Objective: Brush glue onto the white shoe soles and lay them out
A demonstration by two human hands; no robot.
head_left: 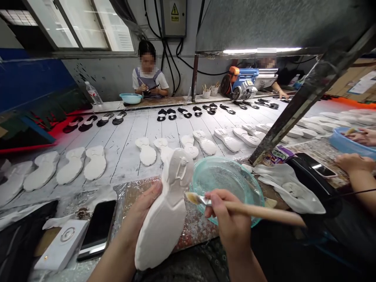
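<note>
My left hand (143, 209) grips a white shoe sole (163, 211), held up on edge with its coated face toward me. My right hand (230, 221) is shut around a long wooden-handled paintbrush (258, 210). The brush's pale bristles (192, 198) sit beside the sole's upper edge, apparently not touching it. Beneath the brush lies a shallow clear teal glass bowl (225, 186), wet-looking inside, with my right hand over its near rim.
Rows of white soles (95, 162) and black soles (172, 114) lie on a long white board. A black phone (98, 230) and white box (61, 244) lie left. A co-worker's hands (360, 137) reach by a blue basin (343, 143) at right. A dark metal strut (299, 103) slants across.
</note>
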